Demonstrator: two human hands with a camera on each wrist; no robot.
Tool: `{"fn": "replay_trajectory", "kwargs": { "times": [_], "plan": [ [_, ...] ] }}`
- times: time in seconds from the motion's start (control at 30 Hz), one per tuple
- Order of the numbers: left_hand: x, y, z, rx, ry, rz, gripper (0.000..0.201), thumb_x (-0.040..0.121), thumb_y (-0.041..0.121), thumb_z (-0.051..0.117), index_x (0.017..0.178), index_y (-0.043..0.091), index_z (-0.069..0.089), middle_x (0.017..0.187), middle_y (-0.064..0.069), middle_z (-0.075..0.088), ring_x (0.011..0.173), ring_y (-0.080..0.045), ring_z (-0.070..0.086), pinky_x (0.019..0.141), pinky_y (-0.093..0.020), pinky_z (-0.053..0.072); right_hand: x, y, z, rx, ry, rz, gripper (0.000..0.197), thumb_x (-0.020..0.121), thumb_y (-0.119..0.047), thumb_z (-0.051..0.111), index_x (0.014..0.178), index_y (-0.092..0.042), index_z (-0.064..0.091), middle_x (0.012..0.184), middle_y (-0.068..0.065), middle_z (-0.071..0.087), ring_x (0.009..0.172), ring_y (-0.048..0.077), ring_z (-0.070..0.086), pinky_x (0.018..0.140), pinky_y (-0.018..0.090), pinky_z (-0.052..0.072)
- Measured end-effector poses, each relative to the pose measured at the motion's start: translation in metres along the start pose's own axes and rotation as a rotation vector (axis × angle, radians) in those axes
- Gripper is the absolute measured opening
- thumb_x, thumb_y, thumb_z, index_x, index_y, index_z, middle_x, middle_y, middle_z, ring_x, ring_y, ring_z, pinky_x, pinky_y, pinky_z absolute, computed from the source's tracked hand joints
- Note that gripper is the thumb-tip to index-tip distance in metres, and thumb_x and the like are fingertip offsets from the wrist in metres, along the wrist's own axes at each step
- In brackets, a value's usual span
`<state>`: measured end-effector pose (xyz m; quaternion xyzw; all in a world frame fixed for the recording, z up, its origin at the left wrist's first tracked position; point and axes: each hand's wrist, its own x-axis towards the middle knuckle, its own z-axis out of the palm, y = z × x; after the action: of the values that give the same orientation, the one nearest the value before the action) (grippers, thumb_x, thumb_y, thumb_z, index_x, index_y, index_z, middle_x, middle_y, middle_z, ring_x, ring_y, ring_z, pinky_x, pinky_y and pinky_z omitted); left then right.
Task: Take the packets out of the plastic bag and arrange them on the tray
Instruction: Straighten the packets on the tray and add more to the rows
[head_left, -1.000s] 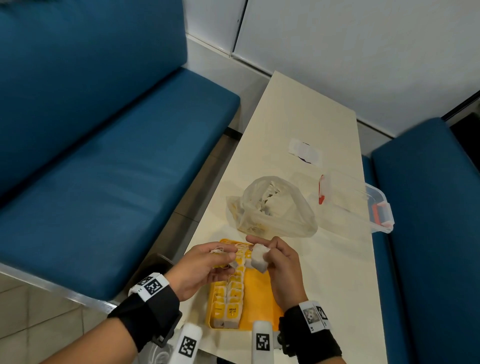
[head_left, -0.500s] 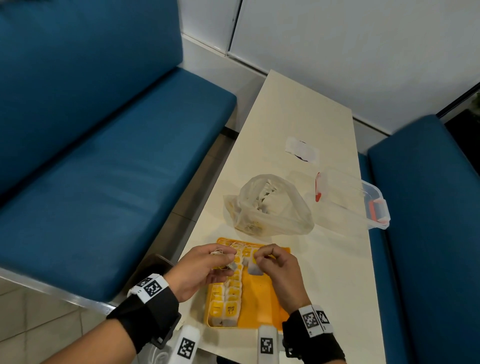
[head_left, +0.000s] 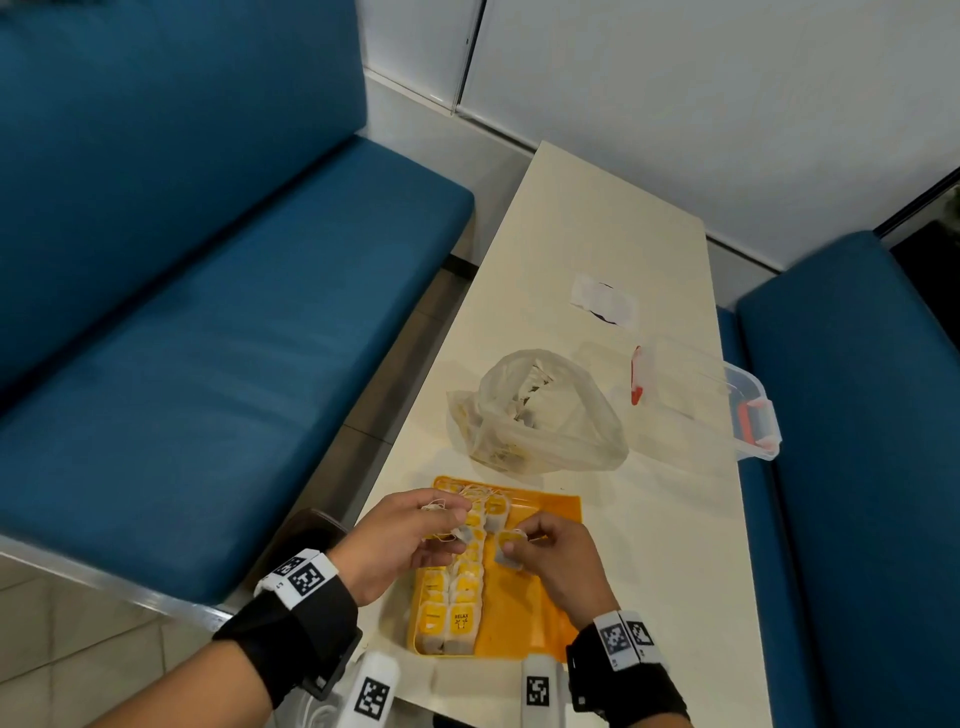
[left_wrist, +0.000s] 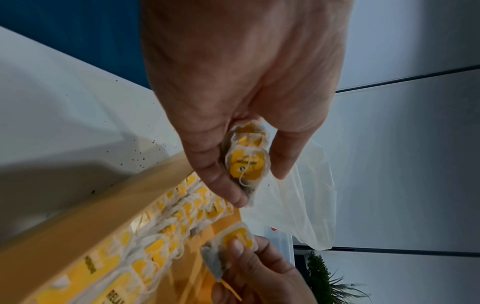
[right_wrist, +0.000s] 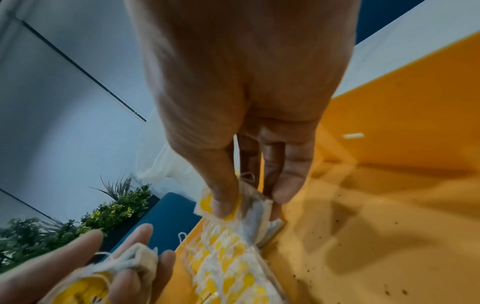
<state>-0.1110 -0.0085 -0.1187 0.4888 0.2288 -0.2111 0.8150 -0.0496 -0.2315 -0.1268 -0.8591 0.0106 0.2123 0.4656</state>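
My left hand grips a small bunch of packets, fingers curled round them. My right hand pinches a single packet between thumb and fingers, low over the yellow tray. Under and between my hands, rows of packets lie in the tray. Beyond my fingertips, the plastic bag sits on the worktop.

Two hands, one yellow tray, one plastic bag, one clear box, packets uncountable, two blue benches
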Motion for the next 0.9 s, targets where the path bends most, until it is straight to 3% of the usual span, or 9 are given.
{"fn": "replay_trajectory", "kwargs": {
  "times": [0.13, 0.3, 0.6, 0.77, 0.9],
  "plan": [
    [0.000, 0.000, 0.001, 0.002, 0.006, 0.003, 0.020, 0.095, 0.017, 0.071, 0.114, 0.012, 0.075, 0.112, -0.010, 0.077, 0.094, -0.026, 0.075, 0.078, -0.033, 0.061, 0.011, 0.001, 0.005, -0.057, -0.058, 0.057, 0.011, 0.075, -0.007, 0.083, 0.077, -0.005, 0.072, 0.069, -0.001, 0.070, 0.064, 0.006, 0.064, 0.059, 0.018, 0.051],
    [-0.001, 0.000, 0.002, -0.007, 0.015, -0.003, 0.019, 0.096, 0.018, 0.069, 0.113, 0.011, 0.076, 0.114, -0.011, 0.076, 0.095, -0.028, 0.075, 0.078, -0.033, 0.061, 0.026, 0.004, 0.015, -0.058, -0.066, 0.127, 0.018, 0.075, -0.006, 0.082, 0.067, -0.015, 0.069, 0.061, 0.001, 0.066, 0.051, 0.012, 0.056, 0.055, 0.029, 0.047],
    [-0.001, 0.002, 0.003, -0.029, 0.027, -0.014, 0.021, 0.096, 0.021, 0.069, 0.112, 0.010, 0.075, 0.115, -0.011, 0.075, 0.097, -0.031, 0.075, 0.077, -0.033, 0.061, 0.037, 0.006, 0.022, -0.046, -0.012, 0.226, 0.020, 0.084, 0.005, 0.066, 0.075, -0.013, 0.066, 0.062, 0.008, 0.067, 0.049, 0.016, 0.058, 0.048, 0.026, 0.046],
    [-0.001, 0.002, 0.005, -0.046, 0.028, -0.012, 0.025, 0.098, 0.026, 0.065, 0.113, 0.008, 0.074, 0.119, -0.013, 0.074, 0.095, -0.031, 0.075, 0.079, -0.035, 0.060, 0.041, 0.005, 0.025, -0.070, 0.032, 0.219, 0.016, 0.083, 0.001, 0.069, 0.079, -0.014, 0.066, 0.067, 0.010, 0.071, 0.056, 0.019, 0.063, 0.054, 0.031, 0.053],
    [0.001, 0.002, 0.004, -0.065, 0.046, -0.027, 0.037, 0.102, 0.037, 0.057, 0.111, 0.006, 0.076, 0.126, -0.005, 0.068, 0.095, -0.035, 0.075, 0.081, -0.037, 0.059, 0.047, 0.011, 0.029, -0.125, 0.083, 0.201, 0.013, 0.077, -0.012, 0.079, 0.075, -0.018, 0.067, 0.074, 0.008, 0.074, 0.067, 0.025, 0.070, 0.069, 0.043, 0.060]
  ]
}}
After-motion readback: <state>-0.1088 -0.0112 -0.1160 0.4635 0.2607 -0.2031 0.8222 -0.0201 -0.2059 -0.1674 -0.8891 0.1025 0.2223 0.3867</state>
